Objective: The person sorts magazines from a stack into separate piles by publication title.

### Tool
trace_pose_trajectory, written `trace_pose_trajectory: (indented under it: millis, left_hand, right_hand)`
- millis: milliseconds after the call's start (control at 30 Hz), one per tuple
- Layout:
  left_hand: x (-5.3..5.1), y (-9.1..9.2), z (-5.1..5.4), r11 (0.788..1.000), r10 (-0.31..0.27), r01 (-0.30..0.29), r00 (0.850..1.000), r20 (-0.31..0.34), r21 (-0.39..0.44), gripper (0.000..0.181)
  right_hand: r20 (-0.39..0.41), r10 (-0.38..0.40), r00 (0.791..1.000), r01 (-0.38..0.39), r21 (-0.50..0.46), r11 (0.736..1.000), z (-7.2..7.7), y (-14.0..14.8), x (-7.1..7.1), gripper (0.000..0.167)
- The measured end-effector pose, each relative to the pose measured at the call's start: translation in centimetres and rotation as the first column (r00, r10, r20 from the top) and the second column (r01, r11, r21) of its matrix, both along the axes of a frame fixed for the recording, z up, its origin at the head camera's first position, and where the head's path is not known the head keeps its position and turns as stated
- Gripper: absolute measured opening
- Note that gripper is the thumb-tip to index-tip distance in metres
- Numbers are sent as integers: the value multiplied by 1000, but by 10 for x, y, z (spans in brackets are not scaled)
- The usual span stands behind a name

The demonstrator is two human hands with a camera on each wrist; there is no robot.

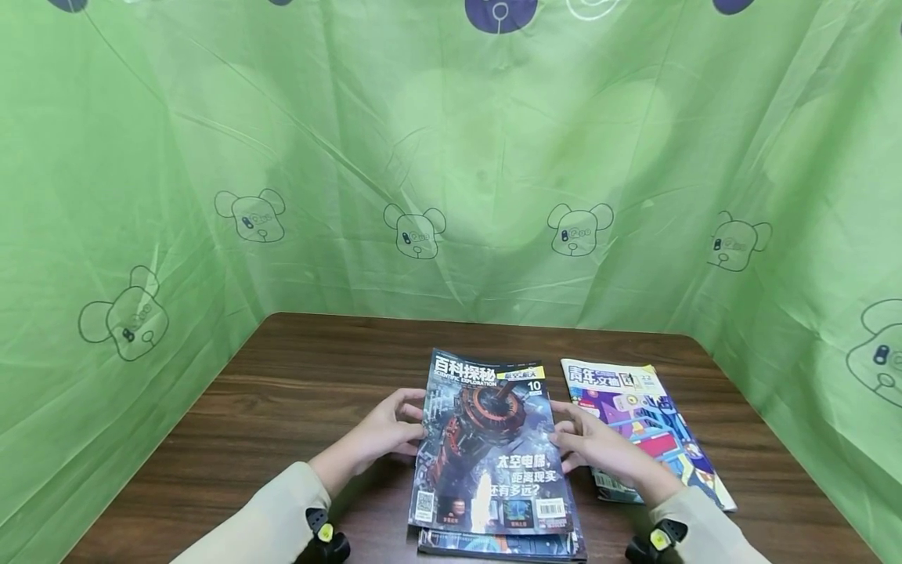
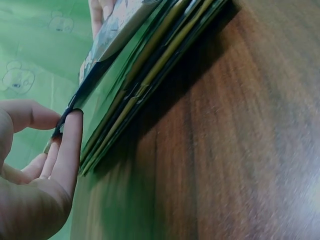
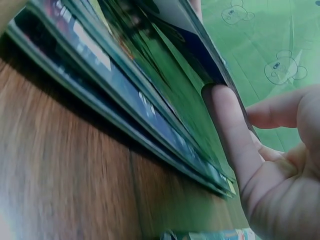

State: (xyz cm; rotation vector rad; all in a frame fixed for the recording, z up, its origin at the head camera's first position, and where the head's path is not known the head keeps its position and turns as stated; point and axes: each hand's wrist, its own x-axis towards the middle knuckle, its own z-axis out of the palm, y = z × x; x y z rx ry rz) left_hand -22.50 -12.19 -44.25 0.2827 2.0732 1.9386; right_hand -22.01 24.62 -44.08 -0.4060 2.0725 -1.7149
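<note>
The left hand (image 1: 380, 427) and right hand (image 1: 599, 445) are nearly closed, each pinching one side edge of a magazine (image 1: 486, 439) between thumb and fingers. Its cover faces up, and it is held over a stack (image 1: 502, 544) of magazines; the wrist views show a gap between the two. The stack's near end juts out below it. To the right, partly under the right forearm, a purple magazine (image 1: 655, 439) lies tilted on the brown desk (image 1: 317, 376). Beyond hangs a green curtain (image 1: 486, 157) with bear outlines.

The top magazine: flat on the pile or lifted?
Lifted: left hand and right hand hold the magazine; both wrist views show a gap above the pile.
</note>
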Motion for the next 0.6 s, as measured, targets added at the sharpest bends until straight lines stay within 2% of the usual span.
trace_pose_trajectory:
  millis: [267, 600]
  left_hand:
    - [-5, -11, 4, 994, 78, -79, 997, -13, -74, 63]
    - [-7, -30, 9, 980, 177, -177, 984, -11, -90, 61]
  right_hand:
    - [20, 12, 1000, -12, -16, 1000, 4, -17, -2, 74]
    - [0, 19, 1000, -19, -7, 1000, 9, -42, -7, 73]
